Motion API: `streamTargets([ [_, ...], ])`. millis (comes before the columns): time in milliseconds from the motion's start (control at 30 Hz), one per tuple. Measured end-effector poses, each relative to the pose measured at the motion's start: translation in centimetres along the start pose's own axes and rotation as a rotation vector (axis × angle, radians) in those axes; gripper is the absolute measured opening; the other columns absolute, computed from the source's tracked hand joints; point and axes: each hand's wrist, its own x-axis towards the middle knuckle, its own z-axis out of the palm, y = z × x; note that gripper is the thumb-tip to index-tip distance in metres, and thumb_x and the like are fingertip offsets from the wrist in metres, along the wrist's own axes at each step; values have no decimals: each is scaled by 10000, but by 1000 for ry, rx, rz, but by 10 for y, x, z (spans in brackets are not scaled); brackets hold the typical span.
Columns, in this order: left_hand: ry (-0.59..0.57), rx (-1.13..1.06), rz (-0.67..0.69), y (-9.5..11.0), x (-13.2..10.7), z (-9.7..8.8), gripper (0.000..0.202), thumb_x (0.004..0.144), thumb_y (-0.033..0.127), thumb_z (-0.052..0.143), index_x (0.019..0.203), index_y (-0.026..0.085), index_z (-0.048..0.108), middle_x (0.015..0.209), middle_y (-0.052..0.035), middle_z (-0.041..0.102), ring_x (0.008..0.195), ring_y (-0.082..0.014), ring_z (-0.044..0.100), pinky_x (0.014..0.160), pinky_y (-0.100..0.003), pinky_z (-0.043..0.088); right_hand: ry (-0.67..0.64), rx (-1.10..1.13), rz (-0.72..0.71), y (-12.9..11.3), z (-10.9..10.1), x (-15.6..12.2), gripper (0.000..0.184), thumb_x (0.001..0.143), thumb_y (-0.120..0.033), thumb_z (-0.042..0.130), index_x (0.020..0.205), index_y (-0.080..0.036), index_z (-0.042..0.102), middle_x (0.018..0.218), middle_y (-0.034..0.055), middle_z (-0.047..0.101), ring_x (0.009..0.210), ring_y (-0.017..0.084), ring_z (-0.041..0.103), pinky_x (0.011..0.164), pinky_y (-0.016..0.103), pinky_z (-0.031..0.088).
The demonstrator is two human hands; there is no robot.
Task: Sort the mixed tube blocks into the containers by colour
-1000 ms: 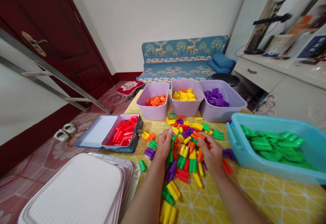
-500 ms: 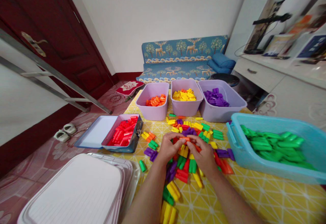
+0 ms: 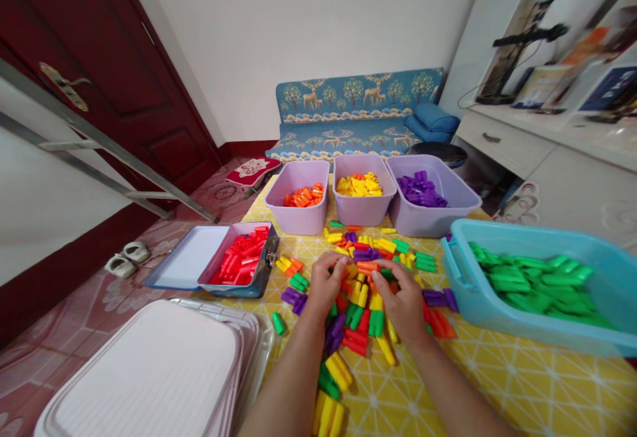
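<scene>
A heap of small plastic pieces point(image 3: 358, 317) in red, yellow, green, purple and orange lies on the yellow tablecloth point(image 3: 522, 390). Both my hands rest in this heap, close together. My left hand point(image 3: 324, 286) has its fingers curled down into the pieces; what they hold is hidden. My right hand point(image 3: 402, 299) pinches an orange piece point(image 3: 368, 266) between thumb and forefinger, just right of my left fingertips. Yellow and green pieces lie between my forearms.
Three lilac bins stand behind the heap, holding orange point(image 3: 298, 221), yellow point(image 3: 363, 213) and purple pieces point(image 3: 428, 223). A blue tub point(image 3: 517, 334) of green pieces is at the right. A tin with red pieces point(image 3: 260, 282) and a white lid point(image 3: 149, 371) are at the left.
My hands drew together from the heap's sides onto an orange piece, then parted slightly. The orange piece stays at my right fingertips.
</scene>
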Motion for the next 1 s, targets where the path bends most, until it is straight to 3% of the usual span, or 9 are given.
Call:
streamTargets([
  [167,182,39,30,-9,4,-1,185,848,257,529,816,167,687,890,-68,669,923,-190,611,884,-335,459,-16,192,112,-10,-4,6,268,850,-356,559,1076,-217,597,1008,60,678,850,192,646,789,340,517],
  [267,252,69,-2,-16,4,-3,163,828,214,525,840,173,682,904,-63,669,916,-185,614,877,-339,467,-213,251,126,-19,-1,22,293,842,-321,550,1110,-215,598,969,53,693,736,163,656,657,284,534],
  [433,279,103,-45,-23,5,-4,152,796,192,536,836,173,681,894,-57,672,899,-186,616,856,-335,477,-554,-3,-11,-46,13,72,206,720,-139,579,880,-178,704,741,33,706,660,167,651,632,278,523],
  [500,281,93,-50,-25,5,-4,150,794,200,538,832,172,681,884,-56,670,886,-186,618,844,-335,484,-487,106,-31,-60,20,93,225,709,-120,573,890,-171,695,807,44,718,729,172,671,668,279,534],
  [633,283,57,-82,-27,5,-3,161,805,205,523,845,174,675,907,-61,669,905,-192,626,850,-348,497,-221,416,-93,-74,35,117,342,819,-195,518,1154,-199,585,1127,70,666,920,156,674,803,291,536],
  [700,295,58,-104,-27,5,-3,170,802,196,519,881,175,668,935,-67,666,933,-198,623,868,-363,497,-261,176,-115,-67,45,119,330,862,-178,448,1167,-186,574,1137,76,660,943,149,663,841,291,519],
  [800,319,75,-124,-29,5,-3,219,792,179,528,975,176,648,1010,-81,647,981,-205,609,893,-381,493,-481,-314,-148,-45,65,113,327,831,-96,458,1092,-171,640,1109,81,673,1027,169,620,925,298,461],
  [933,323,83,-117,-32,6,-2,308,778,143,532,1072,177,615,1082,-91,625,1021,-204,591,915,-384,487,-613,-492,-161,-23,87,97,363,725,-96,619,1068,-197,682,1181,119,636,1099,273,565,940,403,420],
  [1000,305,77,-109,-33,6,-3,342,767,112,517,1088,183,610,1100,-85,622,1033,-198,585,915,-371,486,-627,-548,-164,-22,92,92,270,724,-154,656,985,-200,710,1153,131,639,1102,302,547,930,430,404],
])
